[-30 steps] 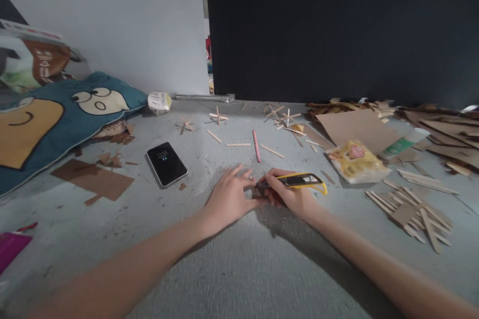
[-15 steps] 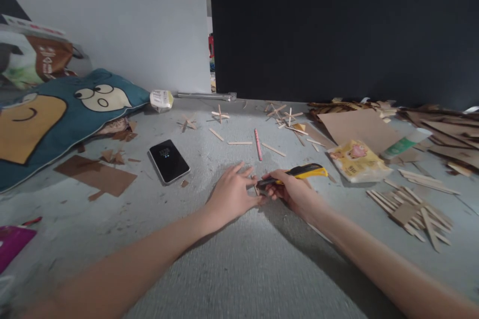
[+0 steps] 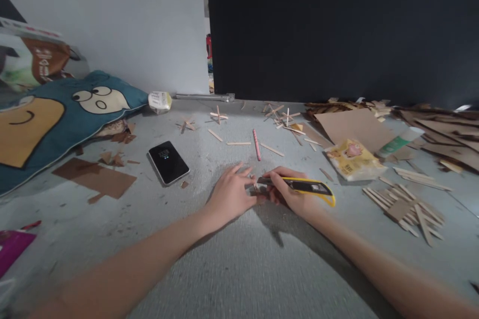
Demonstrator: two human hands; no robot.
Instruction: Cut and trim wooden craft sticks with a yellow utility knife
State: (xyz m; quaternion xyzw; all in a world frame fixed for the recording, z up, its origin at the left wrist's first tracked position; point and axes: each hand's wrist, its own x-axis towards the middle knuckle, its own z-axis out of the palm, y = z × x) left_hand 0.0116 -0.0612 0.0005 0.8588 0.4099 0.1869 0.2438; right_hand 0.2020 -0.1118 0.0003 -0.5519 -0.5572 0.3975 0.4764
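My right hand [image 3: 291, 193] grips a yellow and black utility knife [image 3: 309, 187]. The knife's handle points right and its front end reaches toward my left fingertips. My left hand [image 3: 234, 189] lies low over the surface, with thumb and fingertips around a short wooden stick [image 3: 256, 186], mostly covered by the fingers. Where the blade meets the stick is too small to make out. Just beyond my hands lie a pink patterned stick [image 3: 256, 144] and flat wooden sticks, one left [image 3: 238, 143] and one right [image 3: 272, 149].
Left of my hands lie a phone [image 3: 168, 162] and a brown cardboard piece [image 3: 95, 177]. A blue cushion [image 3: 80, 114] is farther left. Crossed-stick pieces [image 3: 218, 115] stand toward the back. On the right are a yellow packet [image 3: 354, 159], a glue stick [image 3: 400, 142] and a stick bundle [image 3: 406, 212].
The knife has rolled in my right hand, its broad side now showing and its rear end lower and nearer to me. My left hand stays almost in place.
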